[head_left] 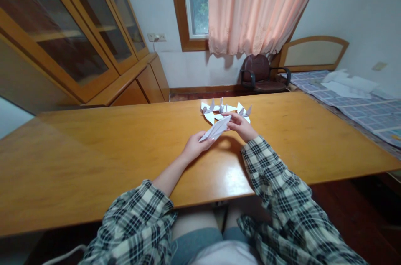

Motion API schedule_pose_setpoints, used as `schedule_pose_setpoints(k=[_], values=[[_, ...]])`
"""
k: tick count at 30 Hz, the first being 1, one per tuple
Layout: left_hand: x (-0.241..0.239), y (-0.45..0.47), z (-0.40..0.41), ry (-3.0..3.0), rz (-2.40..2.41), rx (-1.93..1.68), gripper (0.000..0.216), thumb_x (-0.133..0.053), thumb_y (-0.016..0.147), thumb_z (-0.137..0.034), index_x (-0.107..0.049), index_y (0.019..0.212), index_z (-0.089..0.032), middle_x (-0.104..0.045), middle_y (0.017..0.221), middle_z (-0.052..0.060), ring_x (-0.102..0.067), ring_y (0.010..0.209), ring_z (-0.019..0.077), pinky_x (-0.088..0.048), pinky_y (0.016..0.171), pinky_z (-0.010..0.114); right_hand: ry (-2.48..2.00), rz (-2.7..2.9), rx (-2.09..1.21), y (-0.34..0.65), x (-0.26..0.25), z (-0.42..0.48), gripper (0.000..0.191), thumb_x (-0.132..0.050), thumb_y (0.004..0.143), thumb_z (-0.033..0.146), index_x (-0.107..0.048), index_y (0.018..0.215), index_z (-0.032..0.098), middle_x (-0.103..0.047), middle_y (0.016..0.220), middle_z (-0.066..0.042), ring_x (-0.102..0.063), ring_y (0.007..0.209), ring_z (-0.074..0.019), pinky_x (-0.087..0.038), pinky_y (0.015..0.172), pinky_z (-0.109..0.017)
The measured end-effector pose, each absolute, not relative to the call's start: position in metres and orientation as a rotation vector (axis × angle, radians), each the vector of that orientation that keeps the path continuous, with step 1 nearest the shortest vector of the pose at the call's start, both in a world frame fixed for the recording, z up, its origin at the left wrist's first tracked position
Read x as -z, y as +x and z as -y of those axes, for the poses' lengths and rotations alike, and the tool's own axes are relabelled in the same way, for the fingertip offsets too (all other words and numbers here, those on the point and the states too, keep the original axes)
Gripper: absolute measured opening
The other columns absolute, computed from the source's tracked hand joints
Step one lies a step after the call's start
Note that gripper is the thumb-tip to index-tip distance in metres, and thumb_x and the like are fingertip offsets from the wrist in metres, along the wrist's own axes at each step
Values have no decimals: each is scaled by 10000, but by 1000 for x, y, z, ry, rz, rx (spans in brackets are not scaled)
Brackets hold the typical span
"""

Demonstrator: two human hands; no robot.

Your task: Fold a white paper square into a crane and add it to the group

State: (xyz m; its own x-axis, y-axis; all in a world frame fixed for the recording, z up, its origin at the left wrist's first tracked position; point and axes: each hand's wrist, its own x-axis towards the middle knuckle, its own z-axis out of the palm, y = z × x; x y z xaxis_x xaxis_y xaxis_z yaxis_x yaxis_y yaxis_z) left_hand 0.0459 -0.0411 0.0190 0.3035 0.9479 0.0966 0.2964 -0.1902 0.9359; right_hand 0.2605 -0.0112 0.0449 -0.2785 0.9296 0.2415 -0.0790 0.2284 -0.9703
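A piece of folded white paper (216, 128), shaped like a long diamond with crease lines, is held up slantwise over the table between my two hands. My left hand (197, 146) grips its lower left end, thumb on top. At the upper right end, the fingers of my right hand (239, 125) pinch the paper's tip. Just beyond my hands stand several folded paper cranes: one on the left (208, 110), one in the middle (223, 107) and one on the right (244, 110). My right hand partly covers the cranes behind it.
The wooden table (109, 152) spans the view in front of me. A glass-door cabinet (78, 39) stands at the left. Beyond the far edge are an armchair (258, 70) and a pink curtain (250, 6). A bed (344, 93) lies at the right.
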Motion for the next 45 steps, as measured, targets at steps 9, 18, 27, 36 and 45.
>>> schedule_pose_setpoints(k=[9, 18, 27, 36, 45], values=[[-20, 53, 44, 926, -839, -1001, 540, -792, 588, -476, -631, 957, -116, -598, 618, -9, -490, 497, 77, -357, 468, 185, -844, 1298, -1498, 227, -15, 18, 380, -761, 642, 478, -665, 861, 183, -680, 770, -17, -600, 638, -102, -490, 627, -254], [-15, 56, 44, 859, -834, -991, 403, -728, 703, -410, -597, 958, -126, -617, 648, -2, -544, 531, 94, -432, 494, 204, -863, 1349, -1369, 219, -11, 22, 299, -732, 687, 453, -689, 788, 174, -651, 693, 1, -565, 607, -99, -469, 617, -255], [-11, 58, 44, 979, -832, -1022, 468, -710, 703, -485, -604, 986, -127, -617, 689, 1, -546, 592, 107, -445, 564, 229, -867, 1330, -1358, 217, -12, 23, 303, -736, 666, 475, -686, 770, 195, -650, 695, 4, -562, 619, -109, -481, 638, -271], [-14, 59, 47, 1066, -832, -1012, 513, -695, 711, -527, -613, 1028, -133, -654, 700, 20, -594, 643, 141, -476, 640, 259, -889, 1326, -1407, 215, -10, 23, 329, -724, 667, 494, -659, 748, 182, -594, 634, 24, -530, 577, -98, -455, 596, -251], [-3, 56, 41, 1455, -1002, -1084, 479, -570, 813, -514, -548, 1118, -145, -664, 1061, 88, -622, 958, 215, -471, 858, 333, -886, 1388, -1409, 215, -8, 24, 341, -738, 654, 472, -603, 766, 180, -579, 620, 37, -513, 533, -94, -440, 557, -250]])
